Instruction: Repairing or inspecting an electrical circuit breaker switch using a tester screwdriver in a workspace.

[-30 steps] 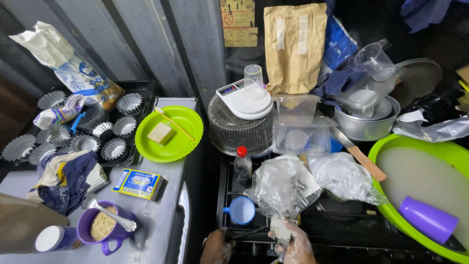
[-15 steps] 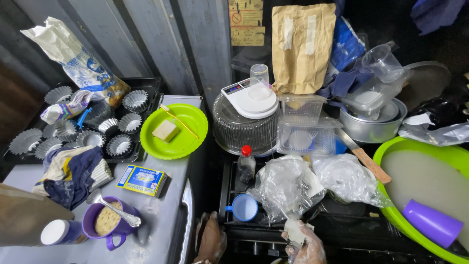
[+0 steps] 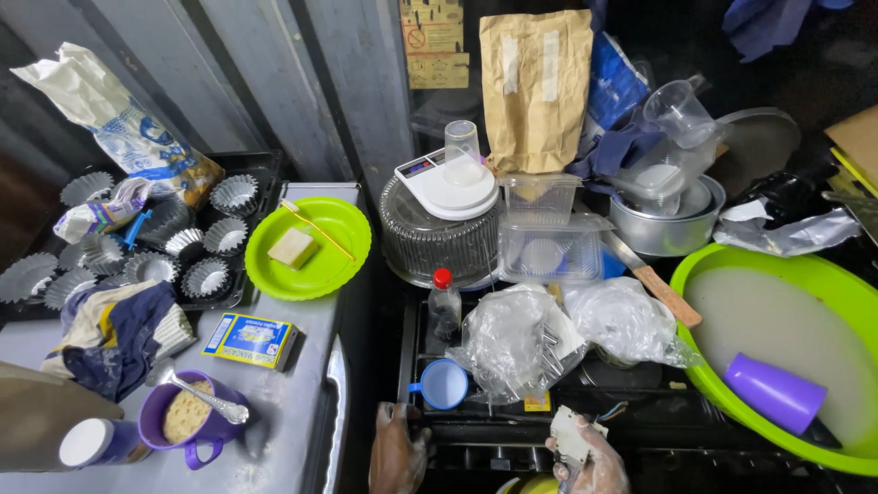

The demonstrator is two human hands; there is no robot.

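I see my right hand point(image 3: 590, 457) pinching a small pale packet point(image 3: 574, 434) at the stove's front edge point(image 3: 512, 437), while my left hand point(image 3: 398, 448), fingers curled, grips that edge leftward.

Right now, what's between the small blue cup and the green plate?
In the head view, a red-capped small bottle stands between the blue cup and the green plate.

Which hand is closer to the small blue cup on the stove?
Left. The left hand sits just below the blue cup; the right hand is farther right, holding a small pale object.
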